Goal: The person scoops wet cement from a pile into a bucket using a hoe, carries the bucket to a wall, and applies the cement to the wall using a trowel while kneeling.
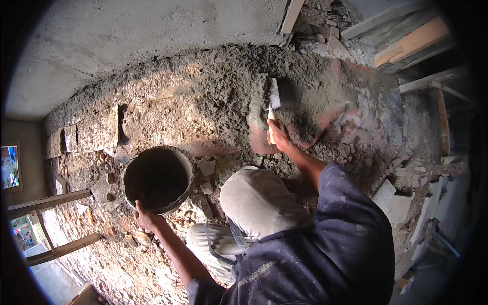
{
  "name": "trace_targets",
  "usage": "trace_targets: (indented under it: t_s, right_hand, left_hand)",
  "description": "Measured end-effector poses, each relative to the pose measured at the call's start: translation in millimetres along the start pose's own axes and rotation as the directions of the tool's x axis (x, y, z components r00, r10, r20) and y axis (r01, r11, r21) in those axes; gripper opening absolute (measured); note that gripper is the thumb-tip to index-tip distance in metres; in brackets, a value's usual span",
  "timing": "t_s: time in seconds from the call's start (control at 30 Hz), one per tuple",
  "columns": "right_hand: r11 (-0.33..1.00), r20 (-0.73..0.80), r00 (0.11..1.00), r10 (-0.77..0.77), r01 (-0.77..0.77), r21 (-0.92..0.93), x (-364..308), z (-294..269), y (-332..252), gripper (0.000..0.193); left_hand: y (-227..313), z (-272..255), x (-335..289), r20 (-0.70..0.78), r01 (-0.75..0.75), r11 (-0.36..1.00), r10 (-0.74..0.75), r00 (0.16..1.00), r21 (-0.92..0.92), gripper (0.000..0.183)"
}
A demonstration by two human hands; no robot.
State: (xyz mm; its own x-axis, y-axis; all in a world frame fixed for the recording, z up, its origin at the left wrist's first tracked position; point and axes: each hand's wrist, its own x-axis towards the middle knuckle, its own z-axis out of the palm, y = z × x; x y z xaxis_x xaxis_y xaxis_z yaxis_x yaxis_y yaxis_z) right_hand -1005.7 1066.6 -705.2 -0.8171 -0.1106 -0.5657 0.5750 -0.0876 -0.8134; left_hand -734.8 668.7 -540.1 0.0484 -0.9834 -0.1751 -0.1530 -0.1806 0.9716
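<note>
My right hand (279, 136) is closed around the pale handle of a trowel (275, 94). Its flat metal blade lies against wet grey mortar (229, 84) spread along the rough surface in front of me. To the left, my left hand (147, 218) grips the near rim of a round dark bucket (189, 170), which tilts toward me. The bucket's inside is in deep shadow, so I cannot tell what it holds. My light grey trouser knees (262, 201) are bent between my arms.
A smooth grey plastered wall (152, 30) runs along the far side. Stone rubble (198, 208) lies around the bucket. Timber pieces (414, 43) lean at the far right, with broken slabs (394, 203) below them. Wooden bars (48, 203) cross the left edge near an opening.
</note>
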Motion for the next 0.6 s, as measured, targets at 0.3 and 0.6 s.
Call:
trace_targets:
  t_s: [0.3,0.6]
  right_hand:
    - [0.240,0.777,0.575,-0.254,0.816,-0.525,-68.6,111.0,-8.8,0.039]
    - [0.963,-0.656,0.738,-0.157,-0.033,-0.267,84.8,-101.9,-7.2,0.044]
  left_hand:
    - [-9.5,27.8,4.1,0.014,-0.209,0.964,0.210,0.978,0.167,0.042]
    - [6.3,6.4,9.7,0.053,-0.102,0.991,0.097,0.994,0.091,0.035]
